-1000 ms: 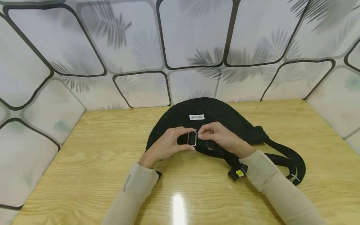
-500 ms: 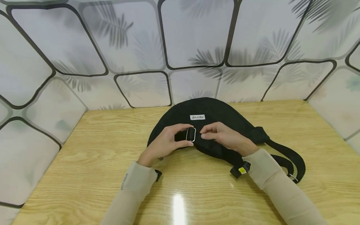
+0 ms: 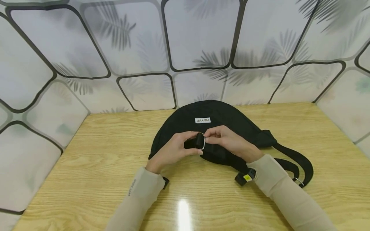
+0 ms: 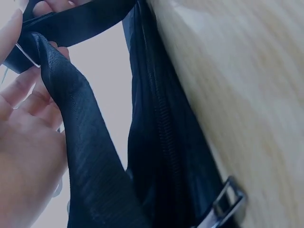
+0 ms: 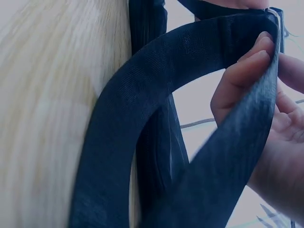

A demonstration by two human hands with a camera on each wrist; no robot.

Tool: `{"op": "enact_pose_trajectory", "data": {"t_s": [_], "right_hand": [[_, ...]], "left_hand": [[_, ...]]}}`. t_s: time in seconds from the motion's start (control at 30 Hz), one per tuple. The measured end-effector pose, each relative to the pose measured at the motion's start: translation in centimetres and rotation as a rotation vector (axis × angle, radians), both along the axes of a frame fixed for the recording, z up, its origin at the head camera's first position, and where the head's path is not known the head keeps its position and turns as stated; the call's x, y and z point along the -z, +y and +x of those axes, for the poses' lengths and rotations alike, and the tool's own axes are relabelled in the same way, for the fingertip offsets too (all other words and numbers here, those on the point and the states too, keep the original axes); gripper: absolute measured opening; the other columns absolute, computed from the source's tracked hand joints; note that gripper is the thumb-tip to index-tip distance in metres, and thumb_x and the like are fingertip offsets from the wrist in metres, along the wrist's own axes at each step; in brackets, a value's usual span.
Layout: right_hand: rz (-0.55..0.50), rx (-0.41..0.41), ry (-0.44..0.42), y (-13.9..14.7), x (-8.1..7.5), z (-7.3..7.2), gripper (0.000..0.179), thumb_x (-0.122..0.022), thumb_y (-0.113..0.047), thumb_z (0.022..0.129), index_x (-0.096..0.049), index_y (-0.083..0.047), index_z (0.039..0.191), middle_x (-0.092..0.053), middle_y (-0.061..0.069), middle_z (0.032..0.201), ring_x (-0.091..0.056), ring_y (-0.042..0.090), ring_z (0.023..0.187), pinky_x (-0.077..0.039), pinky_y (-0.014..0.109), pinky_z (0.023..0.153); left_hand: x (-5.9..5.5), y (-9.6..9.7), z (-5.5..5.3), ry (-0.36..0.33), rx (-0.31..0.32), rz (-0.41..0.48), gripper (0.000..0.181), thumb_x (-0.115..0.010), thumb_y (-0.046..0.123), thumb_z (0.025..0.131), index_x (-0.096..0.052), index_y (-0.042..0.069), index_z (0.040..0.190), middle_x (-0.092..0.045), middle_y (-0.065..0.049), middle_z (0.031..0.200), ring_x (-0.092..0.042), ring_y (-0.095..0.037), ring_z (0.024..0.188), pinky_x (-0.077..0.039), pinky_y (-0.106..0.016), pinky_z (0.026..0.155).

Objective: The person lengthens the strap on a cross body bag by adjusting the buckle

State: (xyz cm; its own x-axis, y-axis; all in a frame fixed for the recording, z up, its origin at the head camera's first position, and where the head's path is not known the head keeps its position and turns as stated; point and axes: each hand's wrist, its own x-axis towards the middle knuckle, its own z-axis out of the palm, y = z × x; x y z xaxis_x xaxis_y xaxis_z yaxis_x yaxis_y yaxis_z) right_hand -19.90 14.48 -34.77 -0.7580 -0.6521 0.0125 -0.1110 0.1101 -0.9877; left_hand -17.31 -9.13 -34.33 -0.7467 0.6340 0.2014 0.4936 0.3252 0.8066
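Note:
A black waist bag (image 3: 185, 113) with a white label (image 3: 202, 120) lies on the wooden table. Over its lower edge, my left hand (image 3: 170, 150) grips a rectangular metal strap buckle (image 3: 204, 143) between thumb and fingers. A fold of black webbing (image 3: 199, 140) bulges through it. My right hand (image 3: 228, 141) pinches the strap at the buckle's right side, thumb and forefinger together; the pinched end is hidden by those fingers. In the left wrist view, the strap (image 4: 90, 137) hangs down from the buckle. The right wrist view shows the strap (image 5: 118, 102) curving up to my right fingers (image 5: 242, 78).
Toward the right, another strap loop (image 3: 307, 166) lies on the table (image 3: 95, 179) with a metal ring (image 3: 298, 181). A metal zipper pull (image 4: 223, 204) hangs at the bag's edge. A patterned panel (image 3: 199, 35) stands behind the table.
The buckle has turned edge-on toward the right, and the webbing fold in it stands out more. My right fingertips have come from slightly apart to right at the buckle's side.

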Motion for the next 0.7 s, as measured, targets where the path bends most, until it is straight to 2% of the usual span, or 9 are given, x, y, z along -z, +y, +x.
{"op": "enact_pose_trajectory", "data": {"t_s": [0.1,0.33,0.57,0.7], "right_hand": [[0.006,0.002,-0.011,0.1,0.0,-0.1,0.015,-0.055,-0.001,0.101,-0.069,0.001,0.097,-0.066,-0.001,0.086,-0.056,0.016,0.09,-0.047,0.029,0.086],[0.05,-0.012,-0.033,1.0,0.0,-0.6,0.012,-0.056,-0.001,0.1,-0.067,0.004,0.099,-0.058,-0.001,0.084,-0.049,0.016,0.089,-0.042,0.029,0.084],[0.035,-0.01,0.014,1.0,-0.1,-0.4,0.011,-0.056,0.001,0.1,-0.065,0.007,0.098,-0.055,-0.003,0.079,-0.049,0.015,0.083,-0.041,0.028,0.08],[0.029,0.009,0.031,0.6,-0.1,-0.2,0.011,-0.056,0.001,0.1,-0.066,0.004,0.096,-0.056,-0.002,0.08,-0.051,0.015,0.084,-0.042,0.029,0.082]], "left_hand": [[-0.2,-0.1,0.1,0.011,-0.022,-0.008,0.049,-0.077,0.015,0.093,-0.06,0.003,0.137,-0.065,-0.006,0.132,-0.059,-0.016,0.121,-0.047,-0.037,0.103],[-1.0,-0.9,0.1,0.041,-0.095,-0.013,0.057,-0.077,0.016,0.093,-0.055,-0.003,0.142,-0.057,-0.015,0.143,-0.055,-0.028,0.131,-0.044,-0.043,0.107],[-1.0,-0.9,-0.1,0.07,-0.082,0.009,0.055,-0.077,0.012,0.092,-0.056,-0.005,0.14,-0.059,-0.016,0.139,-0.058,-0.027,0.127,-0.045,-0.041,0.106],[-0.6,-0.4,0.0,0.037,-0.045,0.033,0.041,-0.078,0.013,0.092,-0.064,0.001,0.129,-0.068,-0.007,0.124,-0.063,-0.016,0.11,-0.05,-0.033,0.095]]}}
